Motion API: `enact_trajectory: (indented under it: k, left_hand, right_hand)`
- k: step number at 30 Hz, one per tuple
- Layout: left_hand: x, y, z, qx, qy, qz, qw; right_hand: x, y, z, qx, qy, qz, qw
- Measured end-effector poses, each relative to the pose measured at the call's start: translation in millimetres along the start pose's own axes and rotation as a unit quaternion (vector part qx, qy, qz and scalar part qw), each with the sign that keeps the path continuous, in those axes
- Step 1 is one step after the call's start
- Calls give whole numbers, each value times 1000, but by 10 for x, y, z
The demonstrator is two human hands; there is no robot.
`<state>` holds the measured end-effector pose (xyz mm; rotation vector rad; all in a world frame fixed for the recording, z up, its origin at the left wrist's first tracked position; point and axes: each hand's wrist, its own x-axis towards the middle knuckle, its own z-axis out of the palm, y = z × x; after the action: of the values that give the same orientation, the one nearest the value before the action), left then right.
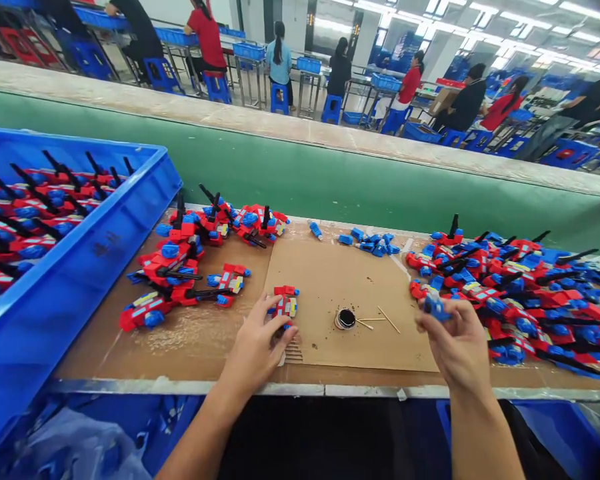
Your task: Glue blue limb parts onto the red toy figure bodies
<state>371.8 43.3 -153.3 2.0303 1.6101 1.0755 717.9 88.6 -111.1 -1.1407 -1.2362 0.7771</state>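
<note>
My left hand [257, 343] rests at the left edge of a flat cardboard sheet [325, 273], its fingers curled round a red toy robot body [286, 305] with yellow and grey details. Part of that toy is hidden under the fingers. Raised in front of the right-hand pile, my right hand [457, 333] pinches a small blue toy part [435, 307] between thumb and fingers. On the cardboard between the hands stands a small pot of black liquid [347, 319]. Thin wooden sticks [390, 320] lie beside the pot, one with its tip against it.
Toy robots with black rods lie in a left group [175, 260] and a right pile [520, 287]. Several loose blue parts [375, 242] lie behind the cardboard. A blue crate [130, 213] of toys stands left. A green partition [305, 173] borders the bench; people sit beyond.
</note>
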Motion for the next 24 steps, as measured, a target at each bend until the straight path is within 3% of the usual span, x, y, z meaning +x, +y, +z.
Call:
enact_trajectory:
  k: [3, 5, 7, 10, 12, 15, 17, 20, 24]
  left_hand:
    - [30, -16, -125, -105, -28, -38, 993]
    - [69, -8, -193, -174, 2, -78, 982]
    - [148, -4, -203, -177, 53, -160, 970]
    - [306, -21, -142, -119, 47, -245, 961]
    - [387, -38, -101, -100, -3, -243, 965]
    - [406, -38, -74, -83, -44, -208, 974]
    - [349, -19, -52, -84, -19, -164, 983]
    - [218, 10, 33, -130, 78, -117, 982]
    - [95, 6, 193, -281, 179, -166, 928]
  right_hand:
    - [-245, -62, -76, 63, -51, 1, 997]
    - [-237, -141, -55, 36, -101, -32, 994]
    - [-126, -269, 18, -52, -160, -90, 982]
    - [95, -471, 189, -210, -296, -169, 916]
    - [195, -534, 314, -264, -366, -195, 871]
    - [238, -493, 464, -286, -410, -221, 837]
    - [233, -424, 525, -293, -417, -237, 827]
    - [238, -341, 569, -300, -424, -250, 817]
    - [272, -285, 599, -311, -437, -255, 805]
